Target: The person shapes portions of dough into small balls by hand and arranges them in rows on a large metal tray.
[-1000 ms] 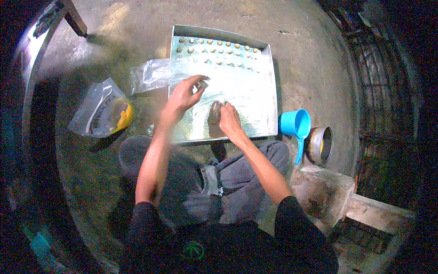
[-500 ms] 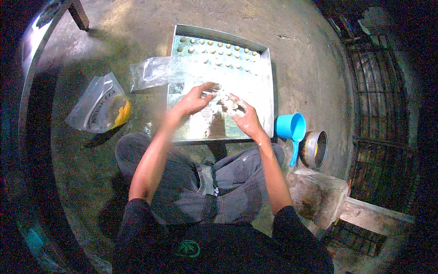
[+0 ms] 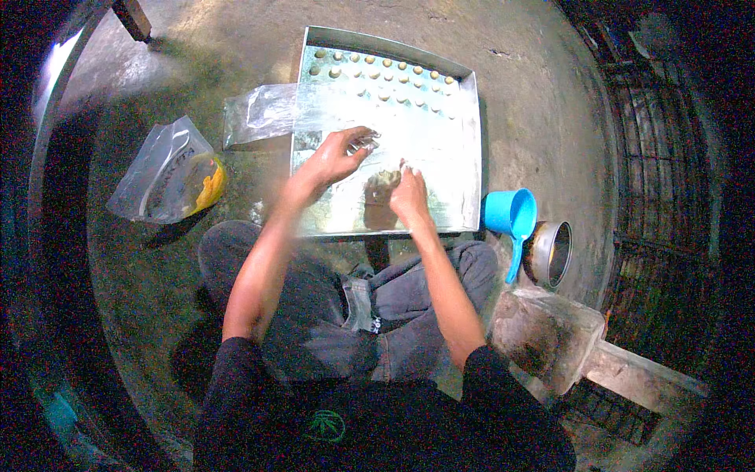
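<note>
A large square metal tray [image 3: 476, 141] lies in front of my crossed legs. Small round dough balls [image 3: 403, 67] stand in rows along its far side, and white powder coats parts of its floor. Over the tray's middle is my left hand [image 3: 340, 156], fingers curled toward the thumb. Its fingertips look whitish, and what they pinch is too small to make out. My right hand [image 3: 410, 197] is closed, lower and to the right, with a pale lump of dough [image 3: 384, 178] at its left side, apparently in its grip. A dark shadow falls below the lump.
A clear plastic bag [image 3: 263, 110] overlaps the tray's left edge. Farther left lies another clear bag with yellow contents [image 3: 208, 189]. Right of the tray are a blue dipper [image 3: 499, 211] and a round metal pan [image 3: 557, 256], with a stained pale block [image 3: 543, 338] nearer me.
My hands have come apart from each other over the tray. The right one has turned and closed, and moved slightly nearer me. In the view, the tray sits a little higher and farther right.
</note>
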The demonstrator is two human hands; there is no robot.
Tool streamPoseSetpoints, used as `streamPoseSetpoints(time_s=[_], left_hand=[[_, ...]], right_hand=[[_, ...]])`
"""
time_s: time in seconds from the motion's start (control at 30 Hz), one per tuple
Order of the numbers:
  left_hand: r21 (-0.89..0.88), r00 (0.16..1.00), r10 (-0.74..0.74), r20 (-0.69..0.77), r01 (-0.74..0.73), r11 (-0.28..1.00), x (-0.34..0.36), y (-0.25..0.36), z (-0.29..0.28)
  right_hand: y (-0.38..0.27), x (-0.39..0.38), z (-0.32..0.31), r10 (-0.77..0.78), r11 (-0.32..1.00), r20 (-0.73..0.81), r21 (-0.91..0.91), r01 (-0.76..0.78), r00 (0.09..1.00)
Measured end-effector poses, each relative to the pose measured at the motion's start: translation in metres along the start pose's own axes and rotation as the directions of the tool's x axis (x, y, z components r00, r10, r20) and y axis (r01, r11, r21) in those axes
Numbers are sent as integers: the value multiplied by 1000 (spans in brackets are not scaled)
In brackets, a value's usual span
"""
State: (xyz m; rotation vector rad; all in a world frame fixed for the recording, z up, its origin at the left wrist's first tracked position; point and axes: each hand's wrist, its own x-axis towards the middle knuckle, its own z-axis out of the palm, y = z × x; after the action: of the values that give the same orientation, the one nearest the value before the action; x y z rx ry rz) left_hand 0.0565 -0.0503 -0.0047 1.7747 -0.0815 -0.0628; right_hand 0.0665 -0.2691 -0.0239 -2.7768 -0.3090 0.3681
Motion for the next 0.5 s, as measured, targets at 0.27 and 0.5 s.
streamPoseSetpoints(time_s=[0.27,0.5], left_hand=[[-2,1000,22,-13,-22,1000,1,-1,0],[-4,1000,15,-12,-15,1000,4,-5,1]], right_hand=[[-2,-5,32,-287,957,-190,-7,291,939],[-4,-1,-32,-54,978,-43,201,62,998]])
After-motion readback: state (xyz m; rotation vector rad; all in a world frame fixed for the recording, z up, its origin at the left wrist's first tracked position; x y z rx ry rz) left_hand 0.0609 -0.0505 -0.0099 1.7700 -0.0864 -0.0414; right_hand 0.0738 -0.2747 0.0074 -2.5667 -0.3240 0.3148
